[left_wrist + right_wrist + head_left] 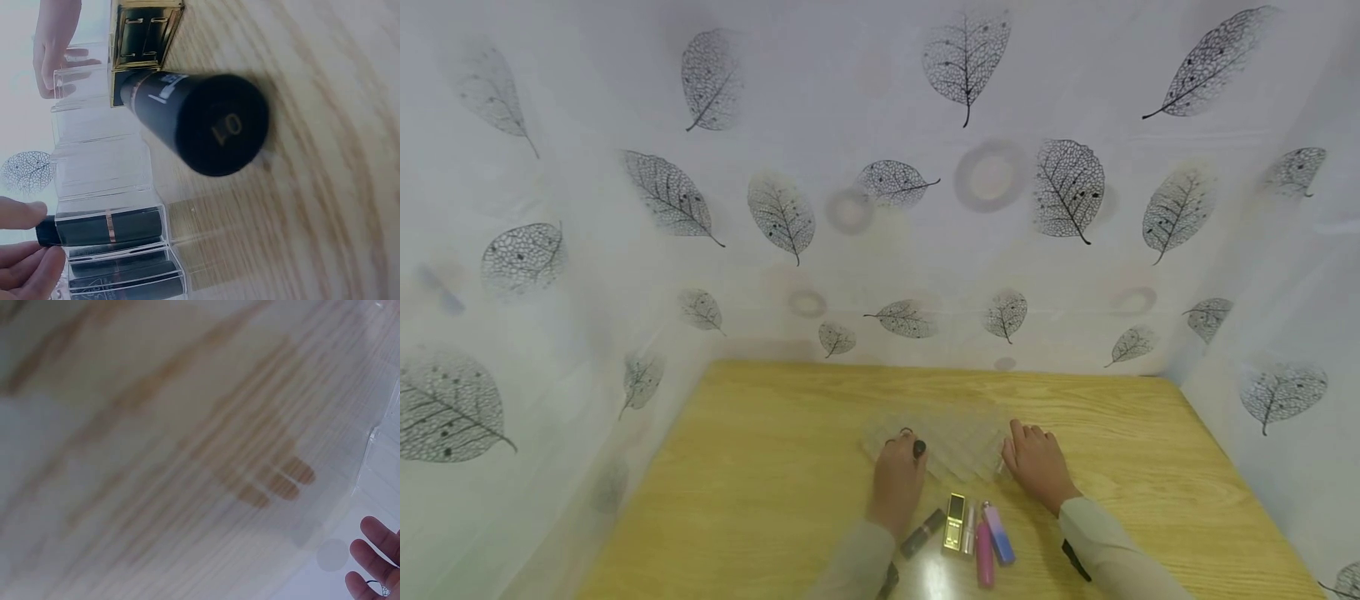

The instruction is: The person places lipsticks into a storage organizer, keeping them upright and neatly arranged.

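My left hand (pixel 897 483) pinches the black end of a dark lipstick (pixel 106 228) with a copper band. That lipstick stands in a slot of a clear plastic organizer (pixel 962 442) with diagonal dividers. Beside it in the left wrist view, another dark lipstick (pixel 128 284) occupies the neighbouring slot. At the organizer's other end is my right hand (pixel 1037 462), its fingertips right at the clear edge. Its fingers (pixel 374 559) look fairly straight and slightly spread in the right wrist view.
On the wooden table (pixel 760 467), nearer me, lie a dark lipstick tube (pixel 923 533), a gold-and-black lipstick (pixel 954 522), a clear slim tube (pixel 968 529), a pink tube (pixel 985 554) and a pink-to-blue tube (pixel 998 533). A leaf-print curtain (pixel 880 250) surrounds the table's back and sides.
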A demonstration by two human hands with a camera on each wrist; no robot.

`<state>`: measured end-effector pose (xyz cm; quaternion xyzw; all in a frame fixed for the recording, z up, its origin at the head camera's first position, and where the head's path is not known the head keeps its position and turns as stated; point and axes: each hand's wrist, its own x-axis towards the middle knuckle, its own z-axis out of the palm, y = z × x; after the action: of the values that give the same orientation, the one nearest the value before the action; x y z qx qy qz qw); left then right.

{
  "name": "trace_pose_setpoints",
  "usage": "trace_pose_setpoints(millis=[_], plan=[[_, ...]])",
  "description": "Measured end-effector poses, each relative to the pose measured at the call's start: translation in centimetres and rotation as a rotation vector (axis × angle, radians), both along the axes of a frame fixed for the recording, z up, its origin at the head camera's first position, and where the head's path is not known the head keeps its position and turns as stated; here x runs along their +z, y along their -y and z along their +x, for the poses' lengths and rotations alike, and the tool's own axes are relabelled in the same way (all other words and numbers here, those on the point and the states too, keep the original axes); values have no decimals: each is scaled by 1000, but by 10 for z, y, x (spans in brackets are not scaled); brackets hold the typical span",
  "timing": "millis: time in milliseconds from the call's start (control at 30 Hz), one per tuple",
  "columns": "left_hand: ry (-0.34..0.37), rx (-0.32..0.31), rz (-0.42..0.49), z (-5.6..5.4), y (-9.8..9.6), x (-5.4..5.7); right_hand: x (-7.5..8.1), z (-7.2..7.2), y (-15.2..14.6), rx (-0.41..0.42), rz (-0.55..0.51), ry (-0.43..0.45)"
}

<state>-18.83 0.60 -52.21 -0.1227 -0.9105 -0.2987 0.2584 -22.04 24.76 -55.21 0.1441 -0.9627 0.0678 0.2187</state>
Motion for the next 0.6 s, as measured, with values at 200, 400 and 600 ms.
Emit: trace_pose_setpoints(millis=[200,400,600], plan=[[18,-41,35,4,4,3,-1,0,0,4,-9,-4],[-8,-46,24,9,9,8,-2,0,-1,12,-17,-26],[-72,-28,-40,13,12,12,-1,0,0,2,-12,1]])
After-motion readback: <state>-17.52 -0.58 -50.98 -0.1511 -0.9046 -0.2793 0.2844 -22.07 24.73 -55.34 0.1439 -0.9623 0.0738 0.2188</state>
